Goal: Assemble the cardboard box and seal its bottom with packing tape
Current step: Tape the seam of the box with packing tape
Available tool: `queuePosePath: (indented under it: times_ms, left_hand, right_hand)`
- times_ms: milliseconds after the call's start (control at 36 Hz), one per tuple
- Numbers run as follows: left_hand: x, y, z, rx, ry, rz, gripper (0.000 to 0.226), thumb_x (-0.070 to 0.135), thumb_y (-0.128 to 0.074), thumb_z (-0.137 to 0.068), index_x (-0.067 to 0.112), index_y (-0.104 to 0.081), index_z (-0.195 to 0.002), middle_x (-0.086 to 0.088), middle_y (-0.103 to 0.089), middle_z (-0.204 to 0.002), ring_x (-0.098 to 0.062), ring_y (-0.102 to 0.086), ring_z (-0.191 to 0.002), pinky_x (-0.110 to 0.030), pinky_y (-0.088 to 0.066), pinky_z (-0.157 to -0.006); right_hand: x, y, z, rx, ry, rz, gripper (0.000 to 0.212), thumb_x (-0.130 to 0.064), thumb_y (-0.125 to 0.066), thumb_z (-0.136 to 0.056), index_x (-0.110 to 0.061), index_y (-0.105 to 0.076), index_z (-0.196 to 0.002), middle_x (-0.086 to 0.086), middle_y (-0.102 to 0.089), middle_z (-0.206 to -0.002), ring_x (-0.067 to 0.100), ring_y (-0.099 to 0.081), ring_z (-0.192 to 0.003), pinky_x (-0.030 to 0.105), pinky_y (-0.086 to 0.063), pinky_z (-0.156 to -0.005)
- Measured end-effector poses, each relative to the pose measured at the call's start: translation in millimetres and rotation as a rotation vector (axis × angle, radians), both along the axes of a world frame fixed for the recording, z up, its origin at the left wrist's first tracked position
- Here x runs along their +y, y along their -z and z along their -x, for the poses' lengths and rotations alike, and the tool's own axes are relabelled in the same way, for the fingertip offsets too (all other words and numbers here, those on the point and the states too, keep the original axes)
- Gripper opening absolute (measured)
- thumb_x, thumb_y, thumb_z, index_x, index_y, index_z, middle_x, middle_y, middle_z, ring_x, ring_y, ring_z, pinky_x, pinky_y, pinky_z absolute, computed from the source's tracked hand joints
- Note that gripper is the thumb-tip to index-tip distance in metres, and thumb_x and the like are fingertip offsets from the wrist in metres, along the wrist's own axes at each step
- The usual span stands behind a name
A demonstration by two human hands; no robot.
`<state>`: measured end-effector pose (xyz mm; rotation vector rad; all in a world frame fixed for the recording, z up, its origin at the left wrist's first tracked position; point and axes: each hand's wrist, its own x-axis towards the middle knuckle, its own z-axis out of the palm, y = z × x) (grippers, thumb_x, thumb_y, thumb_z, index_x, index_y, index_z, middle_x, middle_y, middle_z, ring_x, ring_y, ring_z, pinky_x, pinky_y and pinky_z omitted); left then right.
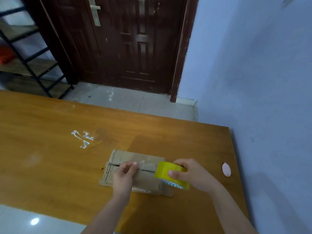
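A small cardboard box (pixel 130 157) stands on the wooden table (pixel 67 166) with its closed flaps facing up and a dark seam running across the middle. My right hand (pixel 190 174) grips a yellow roll of packing tape (pixel 168 174) at the box's right end. A clear strip of tape stretches from the roll leftward over the seam. My left hand (pixel 125 176) pinches the free end of that strip above the box's middle. The near side of the box is partly hidden by my left hand.
A small pink oval object (pixel 226 169) lies near the table's right edge. White torn scraps (pixel 82 137) are stuck to the tabletop behind the box. A blue wall borders the table on the right. A dark door and a black shelf rack stand beyond the far edge.
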<state>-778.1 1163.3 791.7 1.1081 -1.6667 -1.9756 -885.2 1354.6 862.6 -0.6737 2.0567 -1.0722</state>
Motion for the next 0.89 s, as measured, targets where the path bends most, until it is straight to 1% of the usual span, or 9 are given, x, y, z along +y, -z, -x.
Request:
queuePosePath:
  times_ms: [56,139,250,389,500,583,667,806,889]
  left_hand:
    - [-2.5,3.8,1.7,-0.015,0.019,0.030,0.012,0.018,-0.065,-0.087,0.011,-0.067,-0.078,-0.011,-0.070,-0.083,-0.029,-0.064,-0.087,-0.039,-0.046,-0.080]
    - [-6.1,5.8,6.8,-0.010,-0.001,-0.030,0.012,0.012,-0.062,-0.090,0.006,-0.063,-0.079,-0.017,-0.069,-0.088,-0.028,-0.065,-0.088,-0.035,-0.050,-0.083]
    - [-9.1,9.0,9.3,-0.003,-0.034,-0.104,0.015,0.007,-0.058,-0.092,0.002,-0.060,-0.078,-0.011,-0.070,-0.087,-0.020,-0.068,-0.084,-0.017,-0.054,-0.064]
    - [-12.8,12.6,7.5,-0.021,-0.056,-0.128,0.019,0.003,-0.054,-0.092,0.001,-0.058,-0.073,-0.009,-0.061,-0.076,-0.021,-0.061,-0.079,-0.028,-0.052,-0.075]
    - [-15.6,12.5,7.2,-0.003,-0.058,-0.195,0.018,0.002,-0.053,-0.092,0.001,-0.055,-0.073,-0.014,-0.062,-0.083,-0.021,-0.063,-0.084,-0.030,-0.053,-0.081]
    - [-17.9,11.9,6.8,0.011,-0.041,-0.234,0.016,0.000,-0.053,-0.091,0.000,-0.056,-0.075,-0.018,-0.070,-0.088,-0.019,-0.069,-0.082,-0.026,-0.058,-0.076]
    - [-18.0,10.7,6.3,0.011,-0.047,-0.251,0.020,0.001,-0.053,-0.091,0.004,-0.054,-0.072,-0.015,-0.072,-0.086,-0.015,-0.072,-0.078,-0.021,-0.057,-0.068]
    - [-17.3,8.7,8.6,-0.038,-0.091,-0.249,0.024,0.000,-0.053,-0.092,0.005,-0.054,-0.069,-0.017,-0.069,-0.084,-0.023,-0.069,-0.084,-0.028,-0.055,-0.072]
    - [-14.2,6.8,14.5,-0.069,-0.127,-0.215,0.022,-0.001,-0.053,-0.091,0.001,-0.056,-0.070,-0.016,-0.063,-0.077,-0.021,-0.064,-0.073,-0.024,-0.057,-0.065]
  right_hand:
    - [0.4,3.9,2.6,-0.030,0.000,-0.012,0.022,-0.035,-0.068,-0.086,-0.014,-0.067,-0.091,-0.005,-0.055,-0.073,0.007,-0.052,-0.068,0.024,-0.040,-0.062]
    - [1.6,6.4,5.8,-0.107,-0.006,0.012,0.031,-0.038,-0.065,-0.083,-0.009,-0.066,-0.095,-0.003,-0.056,-0.078,0.007,-0.053,-0.072,0.022,-0.040,-0.065]
    - [1.0,9.5,14.7,-0.146,0.015,0.046,0.035,-0.042,-0.065,-0.079,-0.011,-0.069,-0.095,-0.002,-0.063,-0.081,0.009,-0.059,-0.075,0.024,-0.043,-0.068]
    - [-3.6,13.0,26.1,-0.132,0.057,0.045,0.029,-0.052,-0.069,-0.076,-0.024,-0.071,-0.082,-0.008,-0.067,-0.074,0.006,-0.062,-0.068,0.017,-0.045,-0.060]
    - [-7.9,16.8,26.4,-0.076,0.098,0.086,0.022,-0.050,-0.068,-0.076,-0.029,-0.070,-0.075,-0.011,-0.063,-0.066,0.001,-0.057,-0.058,0.014,-0.041,-0.053]
    - [-10.8,19.3,26.2,-0.045,0.083,0.061,0.020,-0.051,-0.069,-0.078,-0.031,-0.070,-0.076,-0.011,-0.063,-0.066,0.002,-0.057,-0.059,0.016,-0.041,-0.053]
    - [-15.1,22.0,27.3,0.012,0.094,0.028,0.028,-0.059,-0.066,-0.075,-0.031,-0.070,-0.079,-0.006,-0.064,-0.070,0.006,-0.057,-0.061,0.024,-0.042,-0.056]
    - [-22.9,26.4,24.2,0.180,0.134,-0.022,0.024,-0.056,-0.061,-0.082,-0.035,-0.067,-0.072,0.003,-0.068,-0.075,0.008,-0.056,-0.062,0.027,-0.040,-0.057]
    - [-23.1,26.6,24.7,0.196,0.155,-0.025,0.025,-0.054,-0.059,-0.084,-0.037,-0.065,-0.066,-0.003,-0.061,-0.062,0.005,-0.050,-0.056,0.029,-0.038,-0.056]
